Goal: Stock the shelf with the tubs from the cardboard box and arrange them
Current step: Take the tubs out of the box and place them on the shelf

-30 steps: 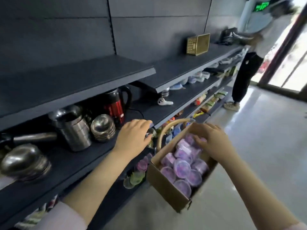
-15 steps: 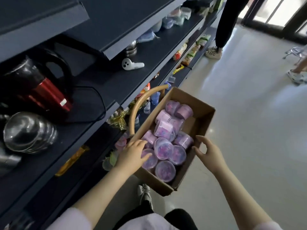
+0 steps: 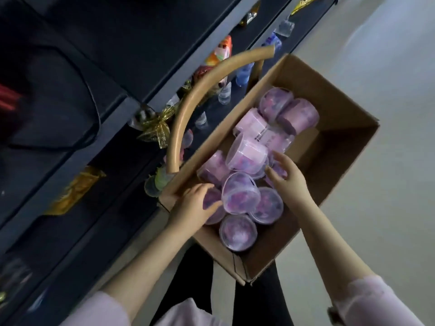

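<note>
The tubs (image 3: pixel 240 196), clear plastic with purple and pink contents, all lie in the open cardboard box (image 3: pixel 334 147). They are heaped against its left wall and near-left corner, some lid-up and some tipped on their sides. The far-right part of the box floor is bare.

The left hand (image 3: pixel 194 207) reaches over the box's near-left corner. Its fingers (image 3: pixel 203 188) are bent down onto a tub that they half hide, and the thumb stretches toward the lid-up tub beside it. Whether the hand has actually closed on a tub cannot be told.

The right hand (image 3: pixel 288 182) is inside the box near the middle of the heap. Its fingers (image 3: pixel 281 160) are lightly curved, with thumb and forefinger on either side of a small tub. The blur leaves it unclear whether they hold it or only touch it. Both forearms come out of pale pink sleeves (image 3: pixel 367 300).

The box's long left wall runs alongside the front edge of the dark shelf (image 3: pixel 146 43). A curved tan tube (image 3: pixel 200 100) arches just beside that wall. On the lower shelf boards behind it stand small clear bottles (image 3: pixel 223 95), with a gold ribbon bow (image 3: pixel 156 128) and an orange packet (image 3: pixel 75 191) nearer along the same edge. A black cable (image 3: pixel 95 114) loops on the upper board. Pale floor (image 3: pixel 381 67) lies beyond the box's right wall.
</note>
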